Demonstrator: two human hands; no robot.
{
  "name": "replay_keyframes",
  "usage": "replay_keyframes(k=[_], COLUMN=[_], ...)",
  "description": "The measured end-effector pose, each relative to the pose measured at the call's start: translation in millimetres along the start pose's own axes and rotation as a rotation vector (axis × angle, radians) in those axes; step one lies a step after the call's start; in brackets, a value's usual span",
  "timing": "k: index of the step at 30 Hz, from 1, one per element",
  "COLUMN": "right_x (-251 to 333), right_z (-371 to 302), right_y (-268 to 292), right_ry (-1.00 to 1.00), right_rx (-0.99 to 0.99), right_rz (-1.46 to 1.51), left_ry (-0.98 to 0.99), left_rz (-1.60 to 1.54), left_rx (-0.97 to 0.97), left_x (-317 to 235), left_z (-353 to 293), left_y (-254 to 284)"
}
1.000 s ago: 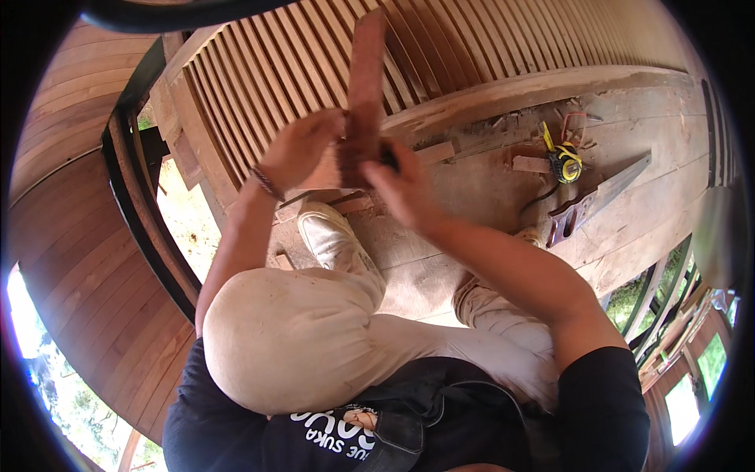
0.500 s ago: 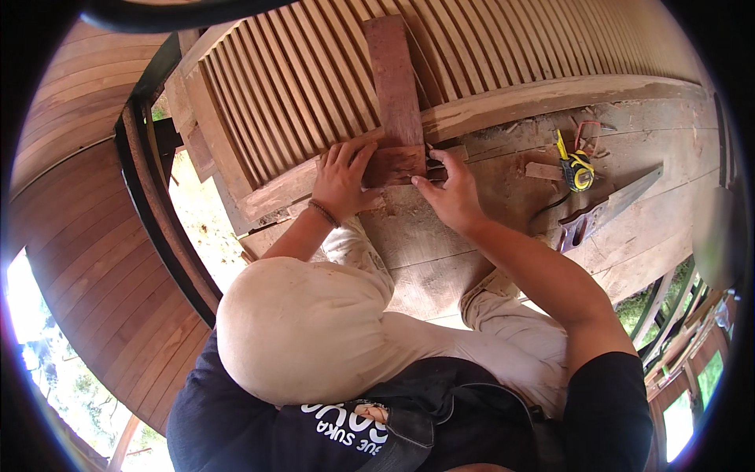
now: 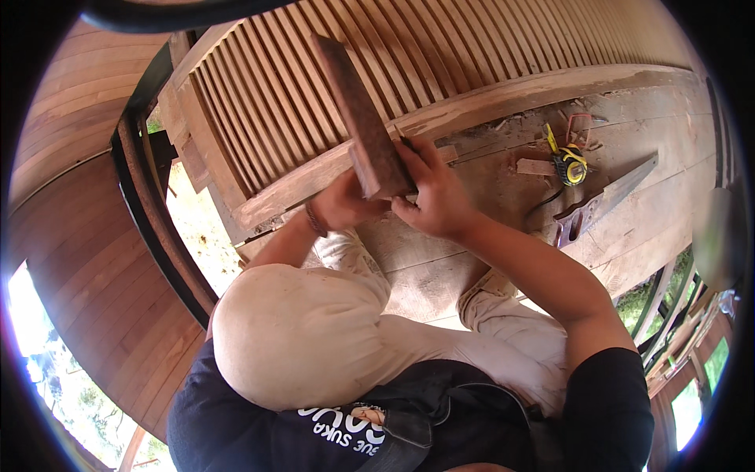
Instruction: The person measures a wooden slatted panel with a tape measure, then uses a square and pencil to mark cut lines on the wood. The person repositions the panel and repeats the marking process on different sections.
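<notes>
A reddish-brown wooden board is tilted up on its edge, its far end leaning left over a slatted wooden panel. My left hand is closed around the board's near end, its fingers partly hidden and a little blurred. At the right side of that end is my right hand, its thumb close against the wood. From its curled fingers pokes a thin dark stick, perhaps a pencil; most of it is hidden.
On the plank floor to the right lie a yellow-and-black tape measure, a handsaw, a small wood offcut and shavings. The panel's thick rail runs beyond my hands. Curved planking stands at the left.
The board has turned from lying flat across the panel to standing on edge, and its far end has swung left. My left hand has moved from the flat wood to around its near end.
</notes>
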State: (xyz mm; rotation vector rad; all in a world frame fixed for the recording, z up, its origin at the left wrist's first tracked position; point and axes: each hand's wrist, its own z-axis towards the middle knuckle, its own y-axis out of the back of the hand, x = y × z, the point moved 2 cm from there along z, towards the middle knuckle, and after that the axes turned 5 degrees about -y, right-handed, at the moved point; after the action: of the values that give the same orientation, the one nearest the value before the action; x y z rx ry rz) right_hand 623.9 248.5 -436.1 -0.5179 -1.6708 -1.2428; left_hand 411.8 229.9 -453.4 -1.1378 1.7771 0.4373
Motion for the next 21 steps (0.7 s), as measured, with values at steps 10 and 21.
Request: replay_keyframes(k=[10, 21], right_x=[-62.4, -106.8], right_z=[-16.5, -10.5], right_y=[-4.6, 37.6], right_ry=[0.396, 0.301], right_rx=[0.147, 0.167], right_rz=[-0.732, -0.707], left_ry=[-0.1, -0.172], left_rz=[0.984, 1.23], left_rx=[-0.6, -0.344], left_x=[2.4, 37.2], left_z=[2.9, 15.2], left_y=[38.3, -33.5])
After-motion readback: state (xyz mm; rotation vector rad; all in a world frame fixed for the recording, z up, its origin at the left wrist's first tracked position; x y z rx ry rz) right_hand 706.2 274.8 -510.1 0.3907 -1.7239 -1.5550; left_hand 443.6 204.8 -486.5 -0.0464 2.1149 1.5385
